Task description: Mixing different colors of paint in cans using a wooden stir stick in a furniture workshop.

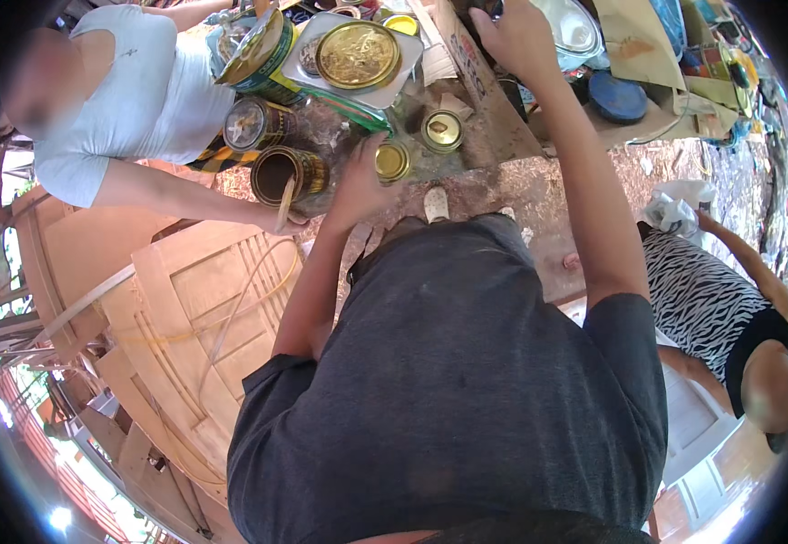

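Note:
My left hand (365,181) is curved round a small gold-lidded can (392,160) at the near edge of the cluttered table, its fingertips beside a green plastic strip (349,107). My right hand (514,36) reaches to the top of the view by a long cardboard piece (474,100), fingers closed on something dark that I cannot make out. Another small gold-lidded can (442,130) stands between my hands. An open can with a stick (274,175) and a lidded can (245,125) stand left of my left hand, below a large gold lid (358,56).
A person in white (131,109) leans in at left, a hand by the open can. Wooden door panels (185,308) with looped hose lie below them. A person in zebra print (702,299) bends at right holding a white bag (675,207). A blue round lid (616,95) sits among right-hand clutter.

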The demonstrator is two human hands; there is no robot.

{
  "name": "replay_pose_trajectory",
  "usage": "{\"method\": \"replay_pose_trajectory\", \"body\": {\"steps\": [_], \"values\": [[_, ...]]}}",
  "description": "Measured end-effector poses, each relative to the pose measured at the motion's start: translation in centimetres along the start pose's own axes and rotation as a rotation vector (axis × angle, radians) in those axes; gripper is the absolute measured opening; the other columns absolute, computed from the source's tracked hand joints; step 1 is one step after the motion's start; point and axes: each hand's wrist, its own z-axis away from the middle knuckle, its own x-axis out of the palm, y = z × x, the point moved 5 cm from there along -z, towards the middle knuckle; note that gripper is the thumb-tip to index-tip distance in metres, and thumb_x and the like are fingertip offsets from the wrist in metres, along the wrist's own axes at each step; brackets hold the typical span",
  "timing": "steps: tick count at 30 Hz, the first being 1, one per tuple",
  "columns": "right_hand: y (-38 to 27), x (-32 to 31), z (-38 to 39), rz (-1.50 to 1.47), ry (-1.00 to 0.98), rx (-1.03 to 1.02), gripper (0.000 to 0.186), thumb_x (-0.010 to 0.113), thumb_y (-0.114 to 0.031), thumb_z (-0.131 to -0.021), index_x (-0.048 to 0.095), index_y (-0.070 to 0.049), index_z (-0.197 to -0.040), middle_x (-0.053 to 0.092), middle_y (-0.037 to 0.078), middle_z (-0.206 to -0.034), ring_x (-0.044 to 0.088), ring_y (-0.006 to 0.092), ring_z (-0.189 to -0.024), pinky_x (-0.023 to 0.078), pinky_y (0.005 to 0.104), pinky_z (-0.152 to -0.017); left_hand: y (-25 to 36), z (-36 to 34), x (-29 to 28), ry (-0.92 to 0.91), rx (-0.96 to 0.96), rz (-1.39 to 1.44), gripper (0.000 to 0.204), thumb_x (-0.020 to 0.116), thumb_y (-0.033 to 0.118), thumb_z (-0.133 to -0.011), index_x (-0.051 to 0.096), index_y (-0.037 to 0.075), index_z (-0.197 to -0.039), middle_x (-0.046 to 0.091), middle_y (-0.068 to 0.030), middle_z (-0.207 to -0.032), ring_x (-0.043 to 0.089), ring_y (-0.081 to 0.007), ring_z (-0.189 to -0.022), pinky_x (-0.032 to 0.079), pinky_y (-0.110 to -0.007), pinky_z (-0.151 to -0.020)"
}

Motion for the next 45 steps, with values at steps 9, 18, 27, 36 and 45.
{"method": "replay_pose_trajectory", "body": {"steps": [9, 18, 27, 36, 45], "values": [[0.8, 1.6, -1.5, 0.171, -0.304, 0.199, 0.052, 0.073, -0.035, -0.080, 0.056, 0.000, -0.115, 0.068, 0.027, -0.101, 0.065, 0.0418, -0.099, 0.051, 0.0486, -0.083, 1.6, -0.3, 0.3, 0.151, -0.168, -0.410, 0.087, 0.078, 0.025, -0.073, 0.035, -0.005, -0.143, 0.037, -0.0322, -0.145, 0.043, -0.0463, -0.131, 0.040, -0.047, -0.108], [2.0, -12.4, 8.5, 0.199, -0.104, 0.209, 0.046, 0.073, -0.034, -0.079, 0.063, -0.004, -0.113, 0.071, 0.021, -0.095, 0.070, 0.0351, -0.090, 0.054, 0.0420, -0.079, 0.2, -0.3, 0.0, 0.120, 0.092, -0.597, 0.090, 0.080, 0.031, -0.072, 0.037, -0.002, -0.144, 0.041, -0.0330, -0.140, 0.051, -0.0473, -0.122, 0.045, -0.049, -0.102], [4.7, -16.3, 14.1, 0.133, 0.046, 0.376, 0.038, 0.077, -0.028, -0.082, 0.062, -0.004, -0.107, 0.070, 0.018, -0.089, 0.068, 0.0305, -0.080, 0.052, 0.0390, -0.074, 1.9, -0.6, -0.8, 0.227, -0.030, -0.354, 0.074, 0.079, 0.027, -0.070, 0.052, -0.004, -0.131, 0.058, -0.0251, -0.128, 0.061, -0.0376, -0.113, 0.051, -0.044, -0.094], [2.5, -15.1, 14.5, -0.252, -0.141, 0.149, 0.075, 0.072, -0.014, -0.082, 0.035, -0.005, -0.148, 0.055, 0.023, -0.133, 0.054, 0.0386, -0.125, 0.042, 0.0414, -0.105, 14.8, 1.6, -3.8, -0.047, 0.258, 0.372, 0.094, 0.076, -0.007, -0.054, 0.041, -0.002, -0.141, 0.054, -0.0158, -0.135, 0.051, -0.0252, -0.129, 0.037, -0.038, -0.112], [0.8, -14.3, 15.0, -0.310, -0.170, 0.042, 0.076, 0.072, -0.014, -0.080, 0.037, -0.004, -0.146, 0.047, 0.024, -0.142, 0.046, 0.0395, -0.132, 0.036, 0.0440, -0.111, 27.0, 1.0, -5.2, -0.401, 0.554, 0.585, 0.093, 0.064, -0.002, -0.049, 0.043, -0.006, -0.139, 0.055, -0.0227, -0.130, 0.050, -0.0327, -0.127, 0.036, -0.043, -0.112]]}}
